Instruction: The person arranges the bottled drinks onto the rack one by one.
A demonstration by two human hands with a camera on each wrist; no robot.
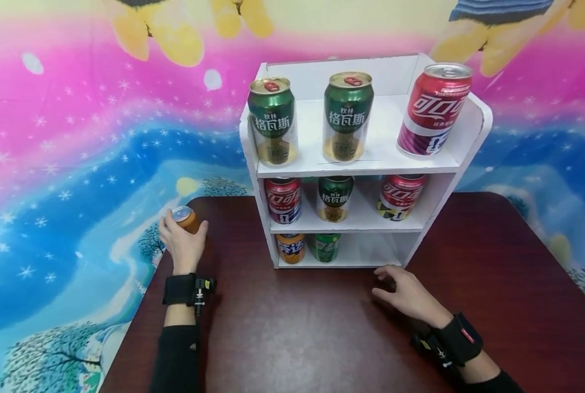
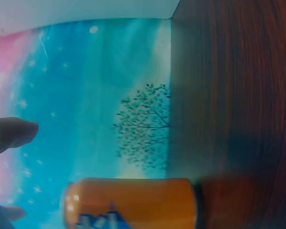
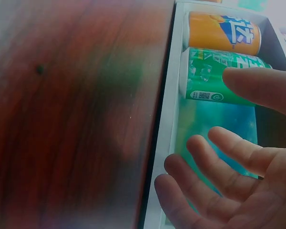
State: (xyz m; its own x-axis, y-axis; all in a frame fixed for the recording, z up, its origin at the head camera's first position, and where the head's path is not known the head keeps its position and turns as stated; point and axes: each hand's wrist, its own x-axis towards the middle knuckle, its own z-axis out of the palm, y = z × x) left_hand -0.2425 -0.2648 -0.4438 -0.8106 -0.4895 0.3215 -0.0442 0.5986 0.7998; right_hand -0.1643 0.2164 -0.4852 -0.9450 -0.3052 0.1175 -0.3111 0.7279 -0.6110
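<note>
At the table's back left, my left hand (image 1: 183, 245) reaches over an upright orange soda can (image 1: 186, 219). In the left wrist view the orange can (image 2: 133, 202) shows only partly at the bottom. The thumb (image 2: 14, 131) stands apart from it, above the level of its top. My right hand (image 1: 410, 292) holds nothing, its fingers loosely bent, at the lower right front of a white shelf (image 1: 351, 225). The right wrist view has its spread fingers in front of the bottom tier, near a green soda can (image 3: 200, 76) and another orange can (image 3: 209, 33).
On the top tier stand two green-and-gold kvass cans (image 1: 273, 123) and a red cola can (image 1: 435, 109). The middle tier holds two cola cans (image 1: 282, 201) with a kvass can (image 1: 335, 199) between them. A printed cloth (image 1: 76, 164) hangs behind the dark wooden table (image 1: 292, 327).
</note>
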